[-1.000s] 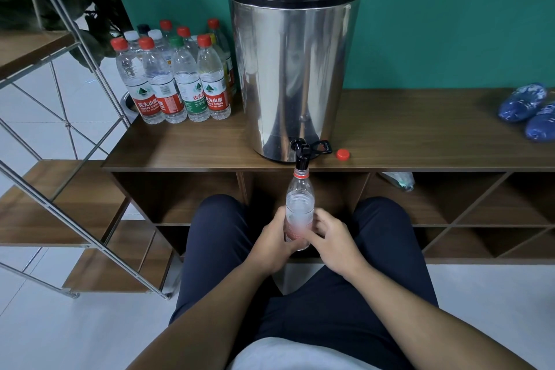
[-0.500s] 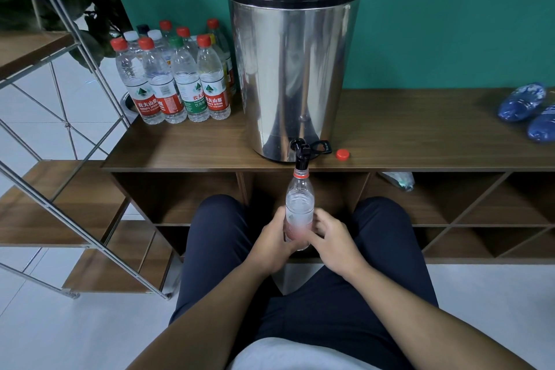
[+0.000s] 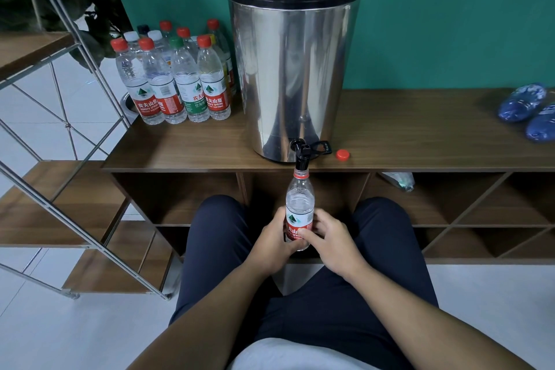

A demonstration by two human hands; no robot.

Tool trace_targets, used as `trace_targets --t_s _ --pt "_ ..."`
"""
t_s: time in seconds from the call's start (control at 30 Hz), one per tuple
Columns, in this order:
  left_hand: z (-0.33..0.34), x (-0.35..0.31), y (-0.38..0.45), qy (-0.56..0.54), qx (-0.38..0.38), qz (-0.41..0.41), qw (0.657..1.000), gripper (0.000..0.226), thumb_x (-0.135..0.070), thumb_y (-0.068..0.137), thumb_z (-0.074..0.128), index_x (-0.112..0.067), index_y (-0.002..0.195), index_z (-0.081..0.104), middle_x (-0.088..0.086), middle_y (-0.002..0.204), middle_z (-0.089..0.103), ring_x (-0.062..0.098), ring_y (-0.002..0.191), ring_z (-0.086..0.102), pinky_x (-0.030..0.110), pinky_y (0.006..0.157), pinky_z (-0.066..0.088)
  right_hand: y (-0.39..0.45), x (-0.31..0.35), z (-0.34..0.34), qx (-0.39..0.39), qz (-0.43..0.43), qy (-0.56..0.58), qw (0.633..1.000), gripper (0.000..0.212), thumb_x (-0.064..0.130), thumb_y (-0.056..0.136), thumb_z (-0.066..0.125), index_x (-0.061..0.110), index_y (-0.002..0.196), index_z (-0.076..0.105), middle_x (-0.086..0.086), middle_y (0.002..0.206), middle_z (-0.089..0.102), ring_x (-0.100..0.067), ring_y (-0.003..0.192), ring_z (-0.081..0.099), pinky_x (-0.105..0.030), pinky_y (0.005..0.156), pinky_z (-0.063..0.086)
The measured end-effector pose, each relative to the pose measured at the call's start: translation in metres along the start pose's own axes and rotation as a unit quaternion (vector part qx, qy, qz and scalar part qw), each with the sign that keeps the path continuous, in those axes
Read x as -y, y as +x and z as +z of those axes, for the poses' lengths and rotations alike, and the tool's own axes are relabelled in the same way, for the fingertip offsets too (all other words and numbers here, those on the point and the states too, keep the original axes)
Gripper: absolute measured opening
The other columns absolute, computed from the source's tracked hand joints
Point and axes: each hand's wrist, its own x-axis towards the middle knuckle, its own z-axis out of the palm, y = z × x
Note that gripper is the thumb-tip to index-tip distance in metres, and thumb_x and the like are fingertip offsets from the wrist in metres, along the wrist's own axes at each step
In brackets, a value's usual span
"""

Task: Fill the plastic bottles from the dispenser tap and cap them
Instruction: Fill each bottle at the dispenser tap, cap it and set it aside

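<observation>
Nothing moved — bottle [image 3: 299,204] upright.

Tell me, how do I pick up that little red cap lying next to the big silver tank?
Pinch the red cap by its round rim with thumb and fingertip, coming from above. It is small and low and lies loose on the wooden shelf top, so probably only its sides offer a hold. Come in from its right, since the black tap handle sits close on its left.

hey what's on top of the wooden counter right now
On the wooden counter stand the steel dispenser, a cluster of capped bottles, a loose red cap and two blue bundles. The dispenser hides whatever sits behind it.
</observation>
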Motion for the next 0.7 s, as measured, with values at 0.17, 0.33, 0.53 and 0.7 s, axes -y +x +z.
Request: trace_targets --t_s 0.17,0.33,0.53,0.7 --pt "0.0001 -0.0008 -0.0010 0.002 0.002 0.003 1.000 0.073 -0.026 0.090 0.093 -0.041 0.148 0.053 -0.020 0.134 0.073 -0.001 0.125 0.069 0.043 0.109 0.061 0.0000 -0.0001 -0.0003 0.000 0.002 -0.002 1.000 0.050 0.012 0.101 0.080 0.026 0.147 0.067 0.011 0.127 0.081 -0.010 0.122 0.076 -0.041 0.101 0.065" --pt "0.0003 -0.0019 -0.0013 0.007 -0.001 0.001 1.000 0.074 -0.026 0.089 0.093 -0.041 0.149 0.052 -0.022 0.135 0.072 -0.003 0.124 0.069 0.042 0.110 0.060 0.0005 -0.0007 -0.0010 0.001 0.002 -0.003 1.000 0.050 0.013 0.100 0.081 0.026 0.147 0.066 0.010 0.128 0.081 -0.010 0.123 0.076 -0.044 0.101 0.065" --pt "0.0007 -0.0015 -0.0004 0.005 -0.002 0.001 1.000 0.072 -0.024 0.089 0.094 -0.040 0.146 0.054 -0.021 0.133 0.073 -0.002 0.124 0.070 0.043 0.110 0.060 0.0006 -0.0011 -0.0009 0.001 0.003 -0.003 1.000 0.052 0.014 0.100 0.081 0.027 0.148 0.066 0.011 0.129 0.080 -0.009 0.124 0.075 -0.044 0.103 0.065" --pt "0.0008 -0.0006 -0.0001 0.004 -0.003 0.002 1.000 0.070 -0.025 0.088 0.094 -0.039 0.145 0.055 -0.020 0.133 0.074 -0.001 0.123 0.070 0.043 0.110 0.060 0.0006 -0.0016 -0.0004 0.003 0.007 0.003 1.000 0.052 0.014 0.100 0.081 0.029 0.147 0.066 0.010 0.129 0.081 -0.010 0.124 0.076 -0.045 0.104 0.064"
